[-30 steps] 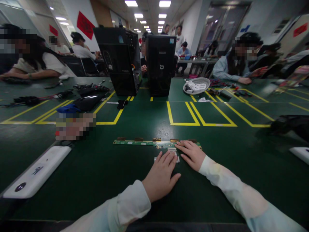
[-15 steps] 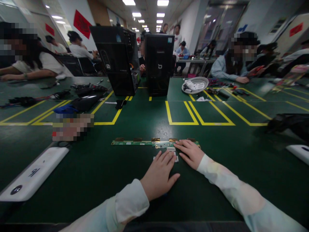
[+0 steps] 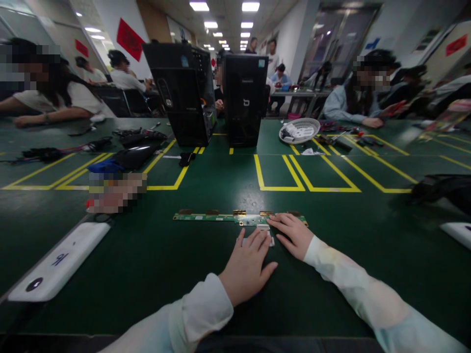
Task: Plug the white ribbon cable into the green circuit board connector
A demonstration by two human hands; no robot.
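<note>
Our left hand (image 3: 247, 267) is palm down, fingers long and slightly fanned, thumb out to the right. Its fingertips lie over a white flat piece (image 3: 272, 241), which shows around them; we see it covered, not pinched. Our right hand (image 3: 292, 234) is palm down too, fingers reaching left, index and thumb apart, fingertips on the right-hand part of the green circuit board (image 3: 206, 217). It's laid over the board, not closed round it. We can't tell whether either set of fingers presses or just rests; the tips hide the contact.

Board is a long narrow strip just beyond the left fingertips, running left well past them, and right under the other hand. Copper-coloured tabs (image 3: 239, 213) line its far edge. A white connector (image 3: 263, 227) sits between the left fingertips and the board.

Everything's on a green table (image 3: 165, 264). Well left of our fingers: a white slab-shaped device (image 3: 61, 264), lying at a slant. Past the fingertips: yellow tape (image 3: 282, 189) in outlines, then two black computer towers, left one (image 3: 180, 98) and right one (image 3: 245, 98), both upright. Beyond the right fingers: a pale basket (image 3: 317, 128) with white parts inside. Far left of the fingertips: dark cables (image 3: 140, 139). Past the basket, a person in a light blue top (image 3: 340, 109) leans on the table.
</note>
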